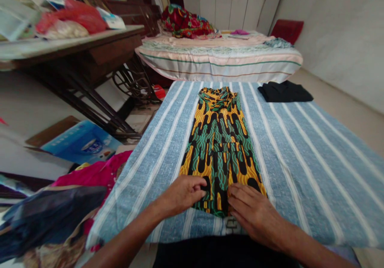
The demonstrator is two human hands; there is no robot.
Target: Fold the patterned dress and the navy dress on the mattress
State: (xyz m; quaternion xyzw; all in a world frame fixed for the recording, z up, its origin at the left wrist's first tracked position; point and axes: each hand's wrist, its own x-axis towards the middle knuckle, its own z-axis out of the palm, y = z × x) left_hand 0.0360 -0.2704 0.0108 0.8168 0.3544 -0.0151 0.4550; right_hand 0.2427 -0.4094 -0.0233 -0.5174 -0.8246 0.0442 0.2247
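A patterned shirt (220,134) in yellow, green and black lies folded into a long strip on a striped blue cloth (162,140). Its collar end, somewhat bunched, points away from me. At the near left edge, my left hand (186,194) has bent fingers with a gap between thumb and forefinger, and nothing shows between them. My right hand (255,210) rests flat on the shirt's near right corner, fingers stretched out side by side. The underside of this hand is hidden.
Folded black cloth (285,91) lies at the far right. Beyond is a bed (222,62) with a red floral bundle (189,22). A sewing-machine table (120,34) stands left, above a blue box (84,144) and heaped clothes (60,204). A wall (336,32) bounds the right.
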